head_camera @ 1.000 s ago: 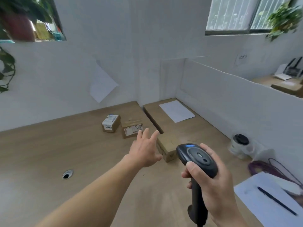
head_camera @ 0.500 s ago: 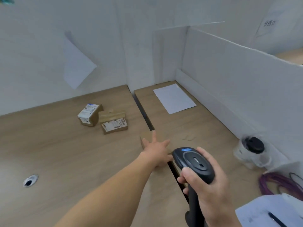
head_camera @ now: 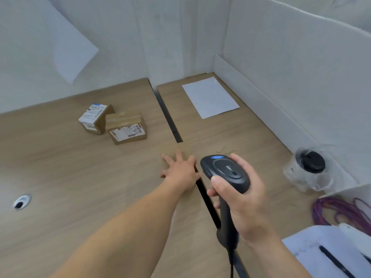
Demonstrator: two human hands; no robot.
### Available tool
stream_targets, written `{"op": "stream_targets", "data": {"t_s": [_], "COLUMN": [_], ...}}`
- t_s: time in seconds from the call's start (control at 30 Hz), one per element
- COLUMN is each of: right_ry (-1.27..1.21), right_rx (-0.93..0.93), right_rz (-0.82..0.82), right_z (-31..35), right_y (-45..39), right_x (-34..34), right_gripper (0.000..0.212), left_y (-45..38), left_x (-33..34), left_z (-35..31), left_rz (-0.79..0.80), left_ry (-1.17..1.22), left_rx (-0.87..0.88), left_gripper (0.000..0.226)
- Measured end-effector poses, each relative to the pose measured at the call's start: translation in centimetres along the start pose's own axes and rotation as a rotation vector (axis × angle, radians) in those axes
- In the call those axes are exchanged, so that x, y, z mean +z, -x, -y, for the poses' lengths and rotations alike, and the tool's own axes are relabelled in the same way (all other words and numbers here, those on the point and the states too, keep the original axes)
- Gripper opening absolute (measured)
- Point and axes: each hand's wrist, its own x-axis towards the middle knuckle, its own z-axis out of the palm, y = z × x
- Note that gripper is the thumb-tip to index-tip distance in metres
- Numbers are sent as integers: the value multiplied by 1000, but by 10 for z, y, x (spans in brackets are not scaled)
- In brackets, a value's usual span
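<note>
1. Left hand [head_camera: 180,171] lies fingers spread on a small cardboard box [head_camera: 173,149]; this box spans the gap between the two slabs of the surface [head_camera: 60,167].
2. Right hand [head_camera: 241,197] wrapped round the handle of a black scanner [head_camera: 226,173], just right of the left hand.
3. Two labelled cartons [head_camera: 128,129], closed, touching each other, far left; contents not visible.
4. Lidded cup [head_camera: 309,169] inside a clear bag, right edge; fill cannot be told.

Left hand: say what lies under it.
A plain cardboard box, straddling the table gap. The left hand covers much of its top; any label there cannot be seen.
</note>
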Motion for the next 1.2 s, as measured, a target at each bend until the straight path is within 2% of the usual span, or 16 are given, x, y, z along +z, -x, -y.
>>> {"op": "stream_targets", "data": {"t_s": [0.17, 0.3, 0.37, 0.43, 0.5, 0.57, 0.67, 0.73, 0.8, 0.87, 1.0, 1.07, 1.13, 1.2], "right_ry": [-9, 0, 33, 69, 92, 100, 117, 125, 131, 138, 156, 168, 183, 190], "right_rx": [16, 17, 3, -37, -80, -111, -103, -100, -99, -92, -76, -78, -80, -81], "right_rz": [13, 45, 79, 116, 160, 212, 293, 340, 384, 419, 450, 454, 448, 436], "right_z": [-6, -4, -5, -6, -8, -10, -19, -25, -32, -39, -50, -52, -52, -52], "right_y": [16, 40, 55, 73, 95, 120, 162, 192, 222, 248, 287, 300, 308, 315], "right_x": [4, 15, 24, 38, 57, 80, 116, 142, 169, 192, 223, 231, 235, 235], "right_gripper": [79, 81, 72, 56, 47, 45, 49, 49, 47, 48, 55, 57, 58, 57], "left_y": [36, 87, 120, 159, 199, 239, 303, 339, 366, 384, 396, 398, 399, 400], "left_x": [22, 39, 44, 48, 55, 65, 73, 78, 84, 88, 99, 103, 106, 111], "left_z": [30, 79, 114, 155, 204, 257, 328, 371, 405, 425, 417, 403, 392, 389], "left_rz": [-99, -142, -136, -87, -68, -68, -21, -31, -105, -180, -139, -191, -299, -293], "left_ry": [-82, -27, 165, 526, 755, 965, 1214, 1207, 1114, 918, 407, 299, 256, 178], "left_rx": [96, 148, 108, 46, 21, 4, -122, -227, -341, -365, -439, -425, -347, -296], "left_gripper": [59, 80, 95, 104, 108, 104, 90, 88, 81, 86, 97, 102, 90, 77]}}
